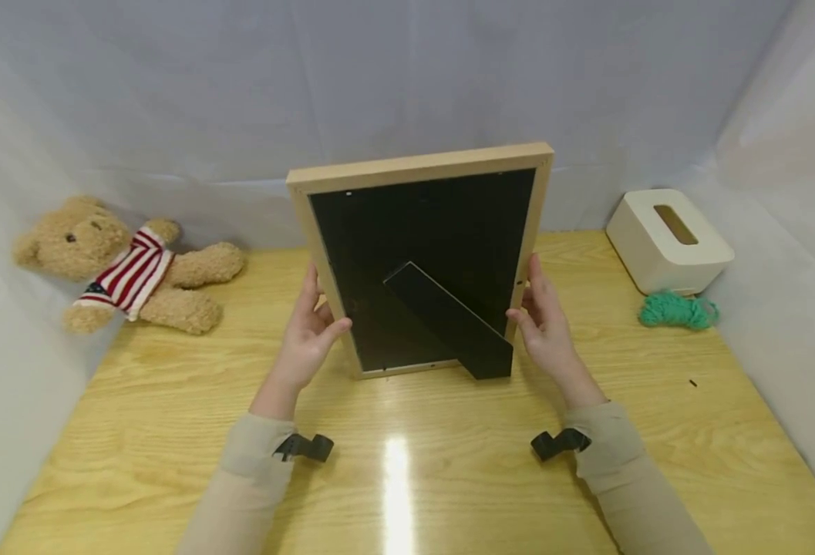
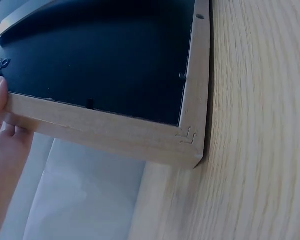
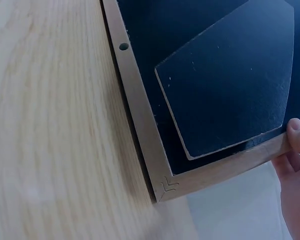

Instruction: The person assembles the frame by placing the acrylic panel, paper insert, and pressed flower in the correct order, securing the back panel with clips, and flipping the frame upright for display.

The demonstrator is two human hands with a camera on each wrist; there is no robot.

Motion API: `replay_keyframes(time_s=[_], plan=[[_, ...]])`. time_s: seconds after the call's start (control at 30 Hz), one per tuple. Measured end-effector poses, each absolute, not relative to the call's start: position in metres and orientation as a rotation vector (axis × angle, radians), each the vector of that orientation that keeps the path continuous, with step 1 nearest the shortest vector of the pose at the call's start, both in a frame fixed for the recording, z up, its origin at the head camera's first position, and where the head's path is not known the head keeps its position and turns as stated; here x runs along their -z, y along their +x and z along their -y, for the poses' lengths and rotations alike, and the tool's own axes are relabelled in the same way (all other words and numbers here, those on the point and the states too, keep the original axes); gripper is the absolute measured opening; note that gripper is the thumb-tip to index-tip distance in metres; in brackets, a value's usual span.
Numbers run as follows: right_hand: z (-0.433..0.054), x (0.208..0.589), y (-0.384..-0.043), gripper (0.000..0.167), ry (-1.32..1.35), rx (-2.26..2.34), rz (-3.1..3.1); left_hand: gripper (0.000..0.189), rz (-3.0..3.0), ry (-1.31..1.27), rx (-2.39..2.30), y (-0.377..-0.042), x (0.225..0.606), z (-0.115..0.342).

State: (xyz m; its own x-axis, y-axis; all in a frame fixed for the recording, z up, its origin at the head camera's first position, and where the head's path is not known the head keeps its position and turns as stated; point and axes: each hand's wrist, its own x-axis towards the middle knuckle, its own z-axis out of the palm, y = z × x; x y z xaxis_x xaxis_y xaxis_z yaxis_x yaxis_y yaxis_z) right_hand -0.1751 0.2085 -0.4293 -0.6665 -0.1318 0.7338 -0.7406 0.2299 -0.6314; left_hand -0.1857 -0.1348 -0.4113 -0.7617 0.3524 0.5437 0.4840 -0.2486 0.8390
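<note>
A picture frame point(image 1: 421, 223) with a light wooden rim and black backing stands on its lower edge in the middle of the table, its back toward me. My left hand point(image 1: 303, 335) grips its left side, thumb on the back and fingers round the outer edge. Opposite, my right hand point(image 1: 549, 331) holds the right side in the same manner. A black easel stand point(image 1: 456, 324) slants across the backing toward the lower right corner; in the right wrist view this stand point(image 3: 230, 85) lies close over the backing. The picture side is hidden.
At the left a teddy bear point(image 1: 185, 297) in a striped shirt lies on the wooden table point(image 1: 463, 486). A white tissue box point(image 1: 671, 231) stands at the back right, with a green yarn bundle point(image 1: 674, 310) before it. A small dark bit point(image 1: 692, 382) lies nearer. White cloth point(image 1: 206, 92) hangs behind.
</note>
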Motion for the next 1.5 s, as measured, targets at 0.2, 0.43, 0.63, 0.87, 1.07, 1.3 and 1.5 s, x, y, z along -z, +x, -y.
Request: replay_keyframes(time_s=[0.2,0.43,0.63,0.87,1.07,1.3,1.5], plan=[[-0.211,0.428,-0.176,0.103,0.725,-1.339,2.016,0.088,1.805,-1.001,2.211,-0.182,0.411,0.131],[-0.210,0.427,-0.175,0.093,0.698,-1.361,1.945,0.089,1.805,-0.874,2.125,-0.178,0.412,0.128],[-0.207,0.423,-0.174,0.054,0.622,-1.217,1.934,0.091,1.814,-0.845,1.987,-0.177,0.417,0.127],[-0.202,0.430,-0.170,0.046,0.626,-1.245,2.494,0.100,1.795,-0.825,1.697,-0.182,0.421,0.121],[-0.201,0.444,-0.173,0.053,0.627,-1.291,2.665,0.112,1.792,-0.845,1.570,-0.180,0.421,0.116],[-0.207,0.449,-0.174,0.021,0.543,-1.483,2.597,0.116,1.758,-0.857,1.522,-0.176,0.424,0.110],[-0.220,0.441,-0.175,0.007,0.602,-1.350,2.699,0.115,1.786,-0.821,1.234,-0.171,0.429,0.109]])
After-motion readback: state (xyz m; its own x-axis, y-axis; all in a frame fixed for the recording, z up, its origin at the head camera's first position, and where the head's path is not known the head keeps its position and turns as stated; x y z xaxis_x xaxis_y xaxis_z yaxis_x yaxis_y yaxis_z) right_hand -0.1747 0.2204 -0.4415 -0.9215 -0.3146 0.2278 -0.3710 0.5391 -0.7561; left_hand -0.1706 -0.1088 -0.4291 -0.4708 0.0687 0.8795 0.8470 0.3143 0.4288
